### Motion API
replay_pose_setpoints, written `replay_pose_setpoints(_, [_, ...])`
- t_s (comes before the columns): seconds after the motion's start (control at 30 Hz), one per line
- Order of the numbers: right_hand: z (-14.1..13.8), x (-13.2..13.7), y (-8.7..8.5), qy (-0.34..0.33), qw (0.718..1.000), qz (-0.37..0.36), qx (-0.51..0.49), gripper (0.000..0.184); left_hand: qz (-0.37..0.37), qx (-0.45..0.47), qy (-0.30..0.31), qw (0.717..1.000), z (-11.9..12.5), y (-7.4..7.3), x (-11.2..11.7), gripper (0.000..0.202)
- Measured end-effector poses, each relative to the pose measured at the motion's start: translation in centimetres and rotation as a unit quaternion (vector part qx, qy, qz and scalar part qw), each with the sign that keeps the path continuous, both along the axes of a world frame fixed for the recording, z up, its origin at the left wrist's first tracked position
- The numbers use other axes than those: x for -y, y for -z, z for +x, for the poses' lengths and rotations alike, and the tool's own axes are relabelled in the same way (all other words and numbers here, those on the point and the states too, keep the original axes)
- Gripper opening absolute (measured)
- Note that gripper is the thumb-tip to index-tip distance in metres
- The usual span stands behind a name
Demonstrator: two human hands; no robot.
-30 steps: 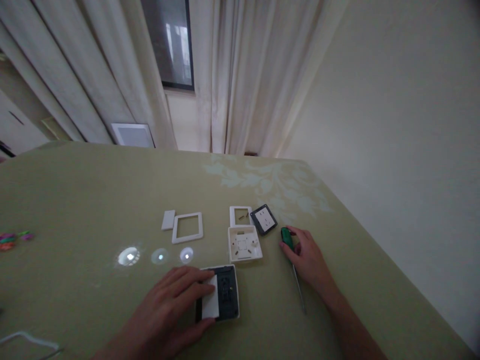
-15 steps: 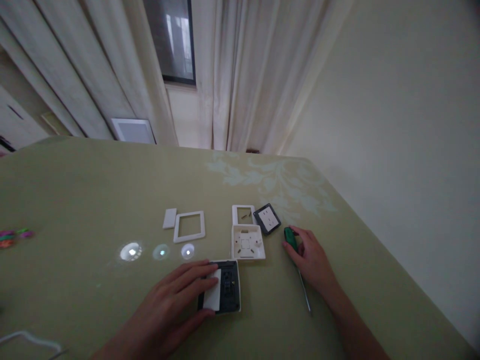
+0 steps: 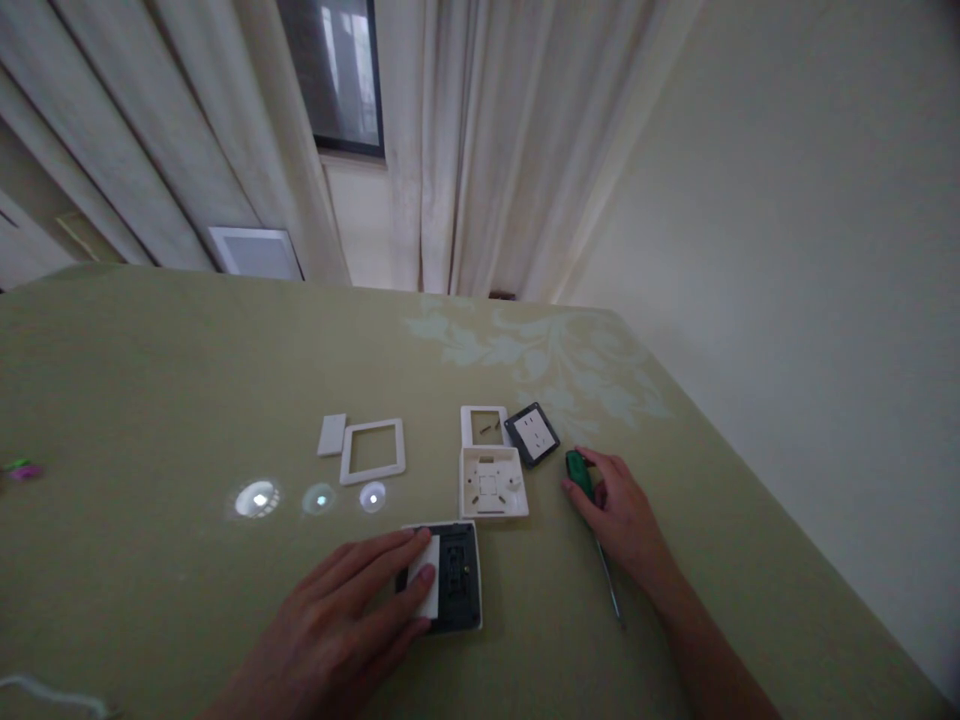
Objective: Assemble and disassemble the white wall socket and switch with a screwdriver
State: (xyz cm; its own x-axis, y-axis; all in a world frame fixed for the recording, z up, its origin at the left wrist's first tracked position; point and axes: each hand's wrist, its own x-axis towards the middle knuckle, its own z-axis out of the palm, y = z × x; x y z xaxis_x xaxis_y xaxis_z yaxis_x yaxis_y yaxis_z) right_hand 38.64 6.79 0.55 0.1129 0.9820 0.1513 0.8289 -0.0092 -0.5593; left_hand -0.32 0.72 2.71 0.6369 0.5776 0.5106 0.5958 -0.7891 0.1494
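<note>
My left hand (image 3: pixel 345 605) lies over the left side of a wall switch (image 3: pixel 459 580), which has a black inner plate in a white housing. Its fingertips press on a white rocker (image 3: pixel 429 592), and the thumb is at the near edge. To the right, my right hand (image 3: pixel 619 505) has its fingers round the green handle of a screwdriver (image 3: pixel 580 474); the metal shaft points toward me. Between the hands stands an open white back box (image 3: pixel 493 482). Touching a white frame (image 3: pixel 469 428) behind it, a black-edged socket module (image 3: pixel 532 435) lies tilted. Small screws (image 3: pixel 486 429) lie inside that frame.
Left of the box lie another white frame (image 3: pixel 373 476) and a small white cover plate (image 3: pixel 331 435). Small coloured pieces (image 3: pixel 26 470) sit at the far left, and a white cord (image 3: pixel 52 692) at the near left. A wall (image 3: pixel 810 300) borders the table's right edge.
My left fingers have shifted slightly on the rocker, with one fingertip lower. The right hand and screwdriver stay almost in place. The camera view has turned slightly.
</note>
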Motion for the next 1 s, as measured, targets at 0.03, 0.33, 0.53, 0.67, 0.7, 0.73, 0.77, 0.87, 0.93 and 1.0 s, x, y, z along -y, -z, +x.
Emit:
replay_pose_setpoints(0.03, [0.0, 0.0, 0.1, 0.001, 1.0, 0.002, 0.0, 0.054, 0.015, -0.004, 0.002, 1.0, 0.1, -0.2, 0.1, 0.031])
replay_pose_setpoints(0.33, [0.2, 0.0, 0.3, 0.005, 1.0, 0.002, 0.002, 0.053, 0.087, -0.096, 0.012, 0.991, 0.5, -1.8, 0.8, 0.05])
replay_pose_setpoints(0.53, [0.3, -0.2, 0.6, 0.004, 1.0, 0.004, -0.002, 0.054, 0.065, -0.096, 0.002, 0.993, 0.9, -1.4, 1.4, 0.043])
replay_pose_setpoints(0.67, [0.3, -0.3, 0.7, -0.002, 1.0, 0.01, -0.003, 0.052, -0.024, -0.06, -0.002, 0.998, 1.3, -1.4, 0.7, 0.035])
replay_pose_setpoints(0.7, [0.3, -0.4, 0.7, -0.005, 1.0, 0.011, -0.002, 0.052, -0.059, -0.056, -0.008, 0.997, 1.1, -1.5, 0.1, 0.034])
replay_pose_setpoints(0.73, [0.3, -0.3, 0.7, -0.009, 1.0, 0.011, -0.002, 0.052, -0.091, -0.052, -0.025, 0.994, 0.8, -1.6, -0.8, 0.033])
replay_pose_setpoints(0.77, [0.3, -0.3, 0.7, -0.012, 1.0, 0.012, -0.001, 0.051, -0.117, -0.051, -0.049, 0.991, 0.3, -1.6, -2.0, 0.033])
replay_pose_setpoints(0.87, [0.3, -0.3, 0.7, -0.02, 1.0, 0.012, 0.0, 0.051, -0.126, -0.076, -0.199, 0.969, -2.5, -0.9, -6.3, 0.045])
replay_pose_setpoints(0.93, [0.3, -0.3, 0.8, -0.025, 1.0, 0.012, -0.001, 0.051, -0.165, -0.126, -0.252, 0.945, -4.8, 0.0, -9.2, 0.056])
replay_pose_setpoints(1.0, [0.3, -0.4, 0.8, -0.029, 1.0, 0.011, -0.003, 0.051, -0.207, -0.146, -0.277, 0.927, -6.8, 0.7, -11.4, 0.061])
